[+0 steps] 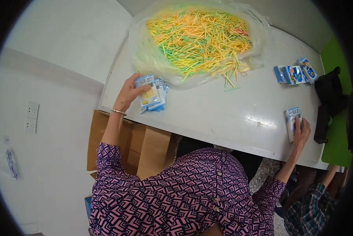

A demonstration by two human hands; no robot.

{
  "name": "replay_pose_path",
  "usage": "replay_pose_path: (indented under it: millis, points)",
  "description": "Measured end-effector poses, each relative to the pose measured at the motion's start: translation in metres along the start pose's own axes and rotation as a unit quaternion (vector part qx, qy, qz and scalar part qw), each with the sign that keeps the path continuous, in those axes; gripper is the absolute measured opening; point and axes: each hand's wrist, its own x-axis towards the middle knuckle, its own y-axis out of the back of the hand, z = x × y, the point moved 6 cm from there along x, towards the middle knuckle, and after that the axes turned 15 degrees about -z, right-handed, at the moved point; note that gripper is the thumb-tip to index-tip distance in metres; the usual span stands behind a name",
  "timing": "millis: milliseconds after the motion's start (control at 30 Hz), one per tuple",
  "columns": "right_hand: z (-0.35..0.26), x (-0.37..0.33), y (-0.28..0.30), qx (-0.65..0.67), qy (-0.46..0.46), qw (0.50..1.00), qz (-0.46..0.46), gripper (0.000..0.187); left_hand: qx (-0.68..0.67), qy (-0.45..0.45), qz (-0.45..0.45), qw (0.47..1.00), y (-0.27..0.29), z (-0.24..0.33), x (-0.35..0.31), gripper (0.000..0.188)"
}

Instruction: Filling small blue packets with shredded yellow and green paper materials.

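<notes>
Clear plastic bag (145,55) of yellow, green and orange straws (198,37) at far side of white desk (223,110); loose straws spilled at its near edge. Three blue-white packets (294,74) at far right, dark cloth (330,94) beside. Left hand (130,92) fingers clasped on packet stack (152,94) at left desk edge, long axis roughly away from body. Right hand (301,133) fingers grasping single packet (292,120), upright, long axis near–far.

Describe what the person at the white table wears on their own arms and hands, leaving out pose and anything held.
Both arms come out of short sleeves in a purple, pink and black zigzag print, with small buttons down the garment. The forearms are bare. The left hand has a thin metal bangle at the wrist. The right hand is bare, with no glove, ring or watch visible.
</notes>
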Motion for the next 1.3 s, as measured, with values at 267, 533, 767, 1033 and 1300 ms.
replay_pose_path:
  millis: [267, 533, 767, 1033, 1300]
  points:
    - [0.001, -0.006, 0.007, 0.05, 0.031, 0.993, 0.103, 0.028, 0.449, -0.106, 0.219, 0.86, -0.013, 0.008, -0.01, 0.044]
    - [-0.22, -0.029, 0.019, 0.168, 0.301, 0.938, 0.032, 0.025, 0.283, -0.327, 0.038, 0.901, -0.129, 0.125, 0.021, 0.038]
    - [-0.269, -0.037, -0.027, 0.313, 0.298, 0.894, -0.114, 0.025, 0.079, -0.242, -0.146, 0.956, -0.187, 0.119, 0.074, 0.015]
    - [-0.258, -0.03, -0.059, 0.492, 0.213, 0.803, -0.26, 0.013, 0.07, -0.206, -0.147, 0.965, -0.184, 0.101, 0.074, 0.015]
    - [-0.263, -0.04, -0.065, 0.483, 0.178, 0.797, -0.316, 0.015, 0.214, -0.291, -0.063, 0.93, -0.185, 0.105, 0.063, 0.013]
